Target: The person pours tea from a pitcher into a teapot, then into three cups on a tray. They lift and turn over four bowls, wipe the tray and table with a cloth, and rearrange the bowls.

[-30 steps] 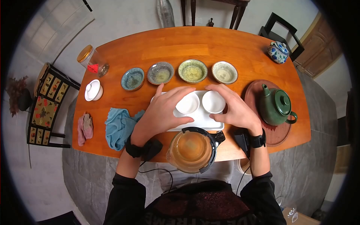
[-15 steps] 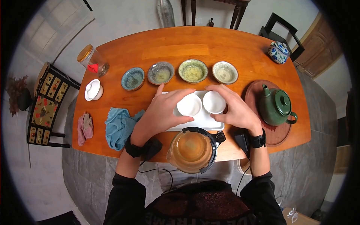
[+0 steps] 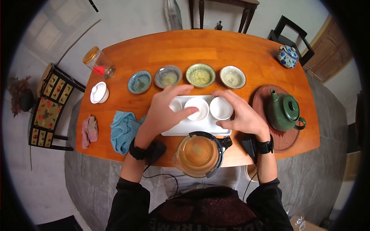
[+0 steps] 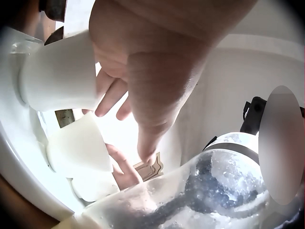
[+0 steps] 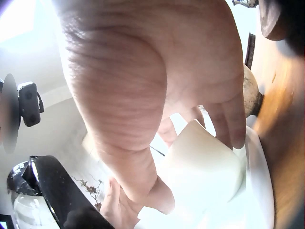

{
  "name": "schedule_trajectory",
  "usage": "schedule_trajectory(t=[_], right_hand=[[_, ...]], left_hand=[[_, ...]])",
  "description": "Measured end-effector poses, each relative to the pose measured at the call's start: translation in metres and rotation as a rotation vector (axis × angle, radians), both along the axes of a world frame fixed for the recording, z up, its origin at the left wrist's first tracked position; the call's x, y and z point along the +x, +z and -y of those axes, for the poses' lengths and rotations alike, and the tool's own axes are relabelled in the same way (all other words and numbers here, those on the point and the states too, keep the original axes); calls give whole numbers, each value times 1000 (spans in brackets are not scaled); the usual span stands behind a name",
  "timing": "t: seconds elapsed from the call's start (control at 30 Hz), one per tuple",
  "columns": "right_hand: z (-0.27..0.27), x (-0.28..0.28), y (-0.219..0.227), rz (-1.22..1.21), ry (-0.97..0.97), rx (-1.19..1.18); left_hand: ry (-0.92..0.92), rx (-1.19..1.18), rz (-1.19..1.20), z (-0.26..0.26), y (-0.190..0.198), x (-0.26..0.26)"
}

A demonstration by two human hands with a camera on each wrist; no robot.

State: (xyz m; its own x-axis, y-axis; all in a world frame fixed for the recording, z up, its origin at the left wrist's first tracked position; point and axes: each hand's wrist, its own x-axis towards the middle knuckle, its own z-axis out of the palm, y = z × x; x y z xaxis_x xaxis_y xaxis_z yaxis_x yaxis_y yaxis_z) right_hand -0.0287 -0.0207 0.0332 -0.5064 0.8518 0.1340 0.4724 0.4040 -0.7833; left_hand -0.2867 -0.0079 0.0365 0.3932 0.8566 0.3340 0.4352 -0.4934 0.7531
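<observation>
Three white cups stand on a white tray (image 3: 181,130). My left hand (image 3: 160,115) spreads over the left cup (image 3: 175,106), its thumb reaching above the middle cup (image 3: 197,109) without gripping it. In the left wrist view, the thumb of the left hand (image 4: 147,62) hangs free beside the cups. At the right cup (image 3: 221,108), my right hand (image 3: 244,117) curves its fingers and thumb around opposite sides. The right wrist view has this cup (image 5: 205,167) between fingers and thumb of the right hand (image 5: 152,81); the exact contact is hard to see.
Several glazed bowls, including a green one (image 3: 200,75), line up beyond the tray. A glass pitcher (image 3: 197,154) is in front, near the body. To the left lie a blue cloth (image 3: 124,129) and a lidded white bowl (image 3: 99,92); a green teapot (image 3: 284,111) stands at right.
My left hand has let go of the middle cup and drawn back to the left, uncovering part of the left cup. The right hand keeps its place. The head view has shifted slightly.
</observation>
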Motion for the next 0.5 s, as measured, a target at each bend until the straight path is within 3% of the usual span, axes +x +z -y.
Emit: schedule_trajectory(t=[0.03, 0.1, 0.23, 0.3, 0.37, 0.43, 0.5], right_hand=[[0, 0, 0, -1, -2, 10], [0, 0, 0, -4, 1, 16], [1, 1, -1, -28, 9, 42], [1, 1, 0, -27, 12, 34], [1, 0, 0, -25, 13, 27], [1, 0, -1, -16, 13, 36], [2, 0, -1, -18, 13, 42]], left_hand=[[2, 3, -2, -3, -4, -2], [175, -20, 316, -12, -12, -7], [312, 137, 357, -29, -16, -25], [622, 397, 253, -39, -14, -42], [666, 351, 144, -40, -12, -55], [827, 327, -140, -42, -17, -61], [821, 211, -161, -45, -18, -67]])
